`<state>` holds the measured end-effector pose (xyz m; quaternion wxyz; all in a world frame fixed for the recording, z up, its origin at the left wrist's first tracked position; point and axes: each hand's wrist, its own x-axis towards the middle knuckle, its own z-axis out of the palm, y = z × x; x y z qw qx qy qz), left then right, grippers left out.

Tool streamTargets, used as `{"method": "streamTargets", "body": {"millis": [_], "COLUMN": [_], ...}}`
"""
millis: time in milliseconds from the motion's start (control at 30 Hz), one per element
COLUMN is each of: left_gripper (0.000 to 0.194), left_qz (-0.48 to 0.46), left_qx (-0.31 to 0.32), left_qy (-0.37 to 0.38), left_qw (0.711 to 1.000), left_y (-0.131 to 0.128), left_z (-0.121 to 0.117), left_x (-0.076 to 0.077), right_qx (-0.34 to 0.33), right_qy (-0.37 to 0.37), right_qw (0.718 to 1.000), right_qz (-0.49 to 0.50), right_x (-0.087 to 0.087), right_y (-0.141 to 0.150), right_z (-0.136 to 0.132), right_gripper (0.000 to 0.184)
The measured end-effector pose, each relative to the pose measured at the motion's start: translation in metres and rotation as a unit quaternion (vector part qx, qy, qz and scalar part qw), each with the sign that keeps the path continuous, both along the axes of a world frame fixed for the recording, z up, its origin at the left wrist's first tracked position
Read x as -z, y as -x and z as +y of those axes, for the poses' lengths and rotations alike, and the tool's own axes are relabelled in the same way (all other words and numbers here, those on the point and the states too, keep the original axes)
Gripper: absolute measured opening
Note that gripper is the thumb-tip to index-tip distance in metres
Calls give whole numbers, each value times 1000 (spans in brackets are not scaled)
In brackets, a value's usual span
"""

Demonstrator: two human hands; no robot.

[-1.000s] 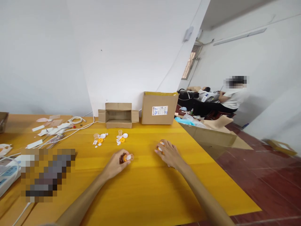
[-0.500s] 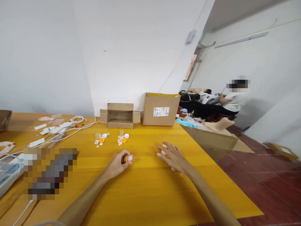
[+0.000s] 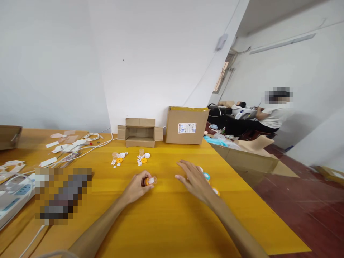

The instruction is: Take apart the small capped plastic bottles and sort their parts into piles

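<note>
amber vial (image 3: 150, 181) is what i see in the left hand (image 3: 138, 186), thumb and fingers curled round its brown end, over the yellow tabletop (image 3: 161, 225). the right hand (image 3: 195, 182) spreads wide, partly hiding a teal-rimmed disc (image 3: 206, 176) and an orange-rimmed disc (image 3: 216, 192); i can't tell whether it touches them. beyond lie two small-part clusters (image 3: 119, 160), an open cardboard box (image 3: 140, 144) and a labelled carton (image 3: 173, 123).

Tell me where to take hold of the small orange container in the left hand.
Probably pinch the small orange container by its clear end, coming from the right: that end juts rightward, while the left hand covers the opposite end.
</note>
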<state>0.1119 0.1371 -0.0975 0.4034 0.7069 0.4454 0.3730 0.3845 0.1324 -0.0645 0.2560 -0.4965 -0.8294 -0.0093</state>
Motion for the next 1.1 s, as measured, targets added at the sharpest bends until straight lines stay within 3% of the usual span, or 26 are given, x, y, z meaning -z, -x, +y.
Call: {"method": "streamTargets", "body": {"millis": [167, 300, 433, 600, 1100], "left_gripper": [19, 14, 16, 19, 31], "left_qz": [-14, -19, -23, -23, -76], "left_qx": [1, -4, -16, -26, -10], "left_qy": [8, -9, -9, 3, 37], "left_qw": [1000, 1000, 1000, 999, 996], "left_y": [-1, -1, -2, -4, -1], "left_z": [-1, -2, -3, -3, 2], "left_x": [-3, -5, -5, -3, 5], "right_qx": [-57, -30, -22, -38, -165], "right_qy": [69, 82, 48, 120, 132], "right_qw": [992, 991, 985, 969, 928], "right_qz": [93, 98, 162, 215, 308], "right_x": [3, 18, 33, 42, 35], "right_y": [72, 106, 107, 100, 97], "right_z": [-12, -7, 0, 0, -2], "right_gripper": [23, 10, 10, 20, 17]}}
